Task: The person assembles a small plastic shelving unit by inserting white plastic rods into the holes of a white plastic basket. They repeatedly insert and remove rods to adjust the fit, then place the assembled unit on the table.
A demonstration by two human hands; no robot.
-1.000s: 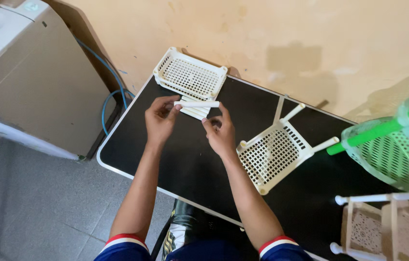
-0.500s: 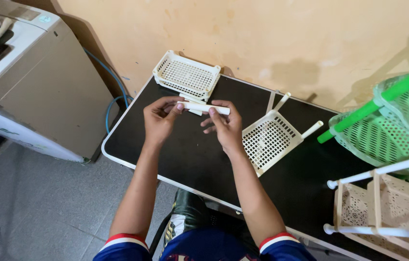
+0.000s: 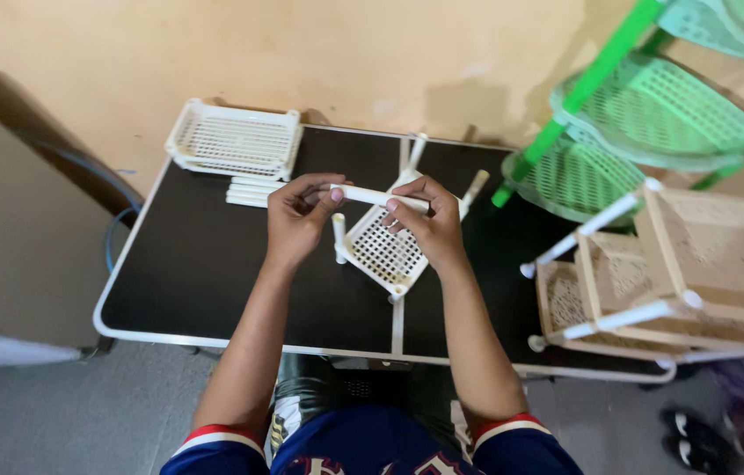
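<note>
My left hand (image 3: 297, 220) and right hand (image 3: 425, 224) both pinch one white tube (image 3: 372, 196), left fingers (image 3: 334, 195) clamped on one end, right fingers (image 3: 392, 206) on the middle. Tube is horizontal, held just above the white square tray (image 3: 381, 255) on the black bench (image 3: 214, 264).

Change: a second ago that tray lay well to the right of my hands; now it sits directly under them, posts sticking up, one post (image 3: 339, 237) just below the tube. Judgement: tube is now lined up over the tray, so fitting looks close, not done.

Left of tray: loose white tubes (image 3: 253, 191) flat on bench, stacked white trays (image 3: 233, 141) behind them near wall. Right of tray: green rack (image 3: 645, 114), beige rack (image 3: 653, 264) past the bench edge.
</note>
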